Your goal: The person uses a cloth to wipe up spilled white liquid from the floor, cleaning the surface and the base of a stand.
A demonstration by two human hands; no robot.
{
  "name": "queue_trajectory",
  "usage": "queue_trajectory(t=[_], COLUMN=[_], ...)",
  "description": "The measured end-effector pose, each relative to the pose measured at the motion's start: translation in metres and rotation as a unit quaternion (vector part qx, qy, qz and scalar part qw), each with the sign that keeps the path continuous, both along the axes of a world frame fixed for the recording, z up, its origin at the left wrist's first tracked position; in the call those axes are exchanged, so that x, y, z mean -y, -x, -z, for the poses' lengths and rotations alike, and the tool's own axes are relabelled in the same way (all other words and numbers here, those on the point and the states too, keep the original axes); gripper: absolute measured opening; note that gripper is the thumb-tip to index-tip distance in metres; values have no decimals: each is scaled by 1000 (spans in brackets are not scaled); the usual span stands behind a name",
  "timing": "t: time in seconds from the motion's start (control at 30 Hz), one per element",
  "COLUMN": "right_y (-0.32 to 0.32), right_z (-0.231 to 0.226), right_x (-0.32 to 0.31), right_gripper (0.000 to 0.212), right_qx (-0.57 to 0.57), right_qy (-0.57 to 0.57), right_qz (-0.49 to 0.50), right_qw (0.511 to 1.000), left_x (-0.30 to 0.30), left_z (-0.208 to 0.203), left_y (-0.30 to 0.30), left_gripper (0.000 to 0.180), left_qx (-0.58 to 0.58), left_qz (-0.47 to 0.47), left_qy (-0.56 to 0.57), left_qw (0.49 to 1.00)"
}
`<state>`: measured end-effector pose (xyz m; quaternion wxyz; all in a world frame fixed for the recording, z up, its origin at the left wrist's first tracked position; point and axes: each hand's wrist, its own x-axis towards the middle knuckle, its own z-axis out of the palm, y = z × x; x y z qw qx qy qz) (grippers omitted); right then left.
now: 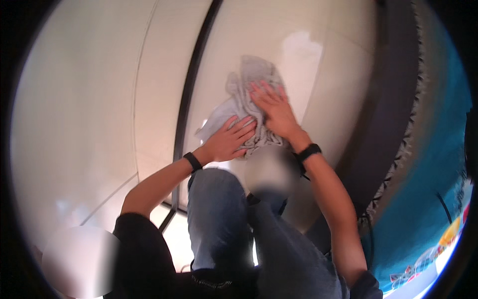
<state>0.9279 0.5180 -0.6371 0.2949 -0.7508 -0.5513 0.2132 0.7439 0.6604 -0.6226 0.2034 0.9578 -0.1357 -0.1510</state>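
A crumpled grey cloth [244, 105] is spread in folds on the pale, glossy tiled floor [226, 47]. My left hand [228, 141] lies flat on the cloth's near left part, fingers stretched out. Farther forward and to the right, my right hand [277, 113] presses on the cloth with its fingers spread. Neither hand is closed around the fabric. Both wrists wear dark bands. Part of the cloth is hidden beneath the hands.
A black strip [191, 74] crosses the floor left of the cloth. On the right runs a dark border [393, 79] with patterned trim, beside teal fabric [423, 199]. My knees in blue jeans [216, 214] are close behind the hands. Blurred patches hide small areas.
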Motion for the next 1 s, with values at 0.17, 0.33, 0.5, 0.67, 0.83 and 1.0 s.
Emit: queue_trajectory(t=[0.17,0.33,0.5,0.67,0.83,1.0], right_y=[11,22,19,37,37,44], right_z=[-16,11,30,15,21,14], right_x=[27,37,37,39,42,48], right_gripper=[87,84,79,85,89,86], right_qx=[22,20,72,49,46,38], right_qy=[32,36,-20,72,65,68], right_qz=[80,87,106,156,124,116], right_qw=[996,995,992,984,989,990], left_x=[10,3,-29,-4,47,95], left_z=[-12,40,45,32,33,11], left_y=[18,-7,-47,25,128,189], left_gripper=[66,68,70,77,79,88], left_qx=[12,90,148,38,-2,-171], left_qz=[-65,-276,-409,-449,-488,-613], left_qy=[9,-73,-55,-3,-79,-106], left_qw=[998,954,899,893,869,764])
